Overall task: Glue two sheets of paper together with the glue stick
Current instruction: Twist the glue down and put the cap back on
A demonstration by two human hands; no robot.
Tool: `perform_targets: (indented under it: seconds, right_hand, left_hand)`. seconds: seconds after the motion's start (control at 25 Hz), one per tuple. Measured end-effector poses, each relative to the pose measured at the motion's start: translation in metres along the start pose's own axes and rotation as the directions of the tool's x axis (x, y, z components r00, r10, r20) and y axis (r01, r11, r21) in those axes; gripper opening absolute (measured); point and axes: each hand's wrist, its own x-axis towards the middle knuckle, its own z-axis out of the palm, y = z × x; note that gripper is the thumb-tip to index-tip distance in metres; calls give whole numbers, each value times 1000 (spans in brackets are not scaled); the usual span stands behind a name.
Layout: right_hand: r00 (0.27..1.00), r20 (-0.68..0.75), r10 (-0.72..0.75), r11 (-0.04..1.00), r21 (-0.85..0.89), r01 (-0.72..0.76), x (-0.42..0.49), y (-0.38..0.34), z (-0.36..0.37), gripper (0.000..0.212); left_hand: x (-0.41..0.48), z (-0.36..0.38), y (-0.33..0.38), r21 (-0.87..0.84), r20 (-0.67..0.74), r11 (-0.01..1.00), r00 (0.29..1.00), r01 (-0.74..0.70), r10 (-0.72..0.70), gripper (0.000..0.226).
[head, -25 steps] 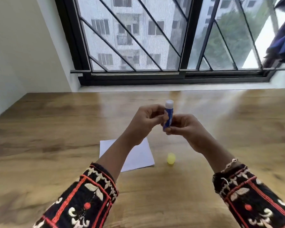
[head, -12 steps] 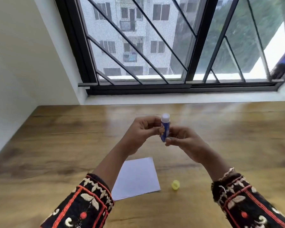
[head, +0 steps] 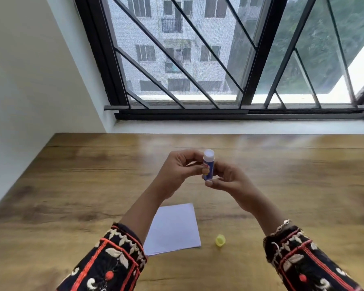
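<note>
Left hand (head: 178, 171) and right hand (head: 229, 181) both grip the upright, uncapped glue stick (head: 208, 164) above the wooden table (head: 72, 185); yellow cap (head: 220, 240) lies beside the paper (head: 173, 227).

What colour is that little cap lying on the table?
Yellow cap, beside the white paper; head view.

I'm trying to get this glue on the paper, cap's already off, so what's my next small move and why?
Probably lower the glue stick to the paper, white tip down. Both the left hand and right hand hold it upright above the table, the glue shows at the top, and the yellow cap lies beside the paper.
</note>
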Motion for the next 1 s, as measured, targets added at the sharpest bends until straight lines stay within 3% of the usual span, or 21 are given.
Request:
perform_targets:
  seconds: [0.2,0.44,0.68,0.84,1.0]
  right_hand:
    - [999,35,-10,1000,10,10,-1,-2,-12,18]
    - [975,-176,-138,942,-326,75,-5,4,-1,31]
    - [998,12,-66,997,-34,66,-19,3,-9,19]
    - [993,-81,-85,977,-201,67,-19,2,-7,15]
    - [964,-228,-140,958,-279,73,-20,5,1,28]
  left_hand:
    - [-1,6,-3,37,0,999,1000,7,-7,26]
    - [-7,22,-5,27,-91,998,995,-48,50,29]
    - [-17,27,-5,62,-104,996,992,-58,64,29]
    - [-19,33,-6,47,-132,998,990,-52,58,26]
    - [-21,38,-9,3,-178,998,982,-66,66,24]
